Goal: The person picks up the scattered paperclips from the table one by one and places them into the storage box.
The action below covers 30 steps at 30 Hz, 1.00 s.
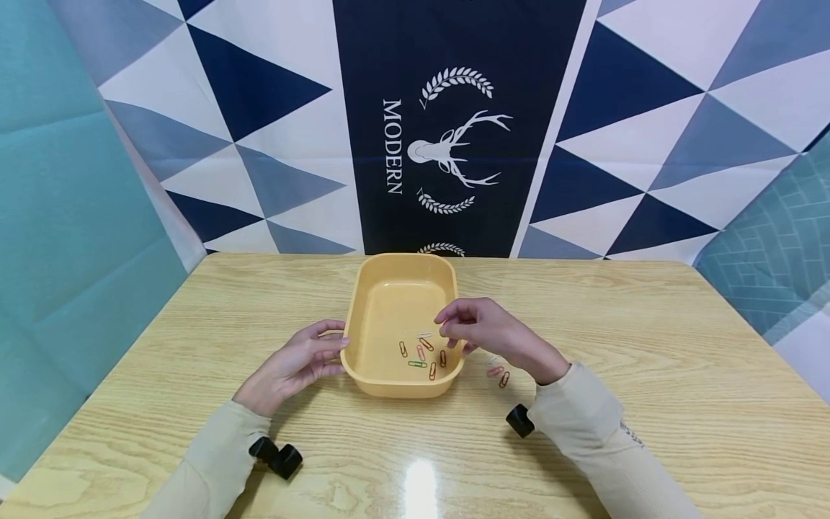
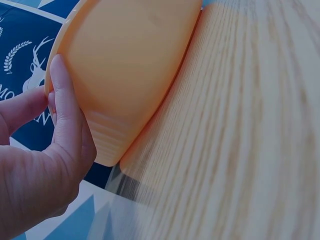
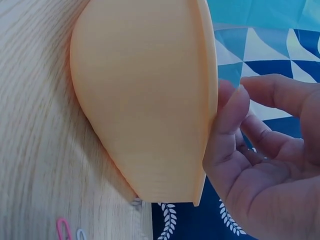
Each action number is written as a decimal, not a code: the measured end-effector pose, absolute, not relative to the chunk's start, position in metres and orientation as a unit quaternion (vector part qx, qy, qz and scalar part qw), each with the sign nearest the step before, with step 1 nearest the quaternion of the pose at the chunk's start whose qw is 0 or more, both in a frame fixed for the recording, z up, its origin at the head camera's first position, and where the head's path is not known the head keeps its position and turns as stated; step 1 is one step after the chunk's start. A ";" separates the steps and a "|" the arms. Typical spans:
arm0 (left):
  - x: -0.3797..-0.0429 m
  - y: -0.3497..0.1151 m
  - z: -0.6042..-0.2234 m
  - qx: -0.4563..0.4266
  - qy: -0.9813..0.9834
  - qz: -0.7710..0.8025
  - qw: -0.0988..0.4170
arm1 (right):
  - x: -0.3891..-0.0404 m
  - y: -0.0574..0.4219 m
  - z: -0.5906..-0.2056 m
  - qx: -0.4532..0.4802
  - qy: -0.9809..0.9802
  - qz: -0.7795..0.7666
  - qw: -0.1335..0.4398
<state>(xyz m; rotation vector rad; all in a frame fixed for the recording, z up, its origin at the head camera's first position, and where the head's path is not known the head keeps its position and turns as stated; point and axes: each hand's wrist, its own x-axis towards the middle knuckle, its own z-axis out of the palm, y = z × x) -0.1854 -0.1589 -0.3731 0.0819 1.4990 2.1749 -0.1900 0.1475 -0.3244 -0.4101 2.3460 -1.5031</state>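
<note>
A yellow plastic basin [image 1: 398, 389] stands on the table with several paper clips in it, among them a green clip [image 1: 417, 364] and a red clip [image 1: 432, 371]. My left hand [image 1: 301, 360] holds the basin's left rim, thumb on one side and fingers against the outer wall. Over the right rim, my right hand [image 1: 486, 330] hangs with its fingers bent. Its thumb and index fingertips nearly meet in the right wrist view; no clip shows between them. A pink clip [image 3: 62, 229] and a white clip [image 3: 81, 234] lie outside the basin.
The wooden table [image 1: 622, 346] carries the basin, and a reddish clip [image 1: 503, 379] lies to its right under my right forearm. A patterned cloth [image 1: 454, 43] hangs behind the table's far edge. Black wrist devices [image 1: 275, 458] sit by both sleeves.
</note>
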 end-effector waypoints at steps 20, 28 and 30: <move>-0.187 -0.157 -0.373 0.033 0.548 0.799 0.246 | -0.199 0.192 -0.324 -0.163 0.880 -0.428 0.127; -0.185 -0.158 -0.374 0.026 0.560 0.792 0.242 | -0.197 0.224 -0.340 -0.178 0.903 -0.371 0.127; -0.185 -0.158 -0.374 0.027 0.561 0.791 0.243 | -0.197 0.228 -0.344 -0.175 0.904 -0.368 0.127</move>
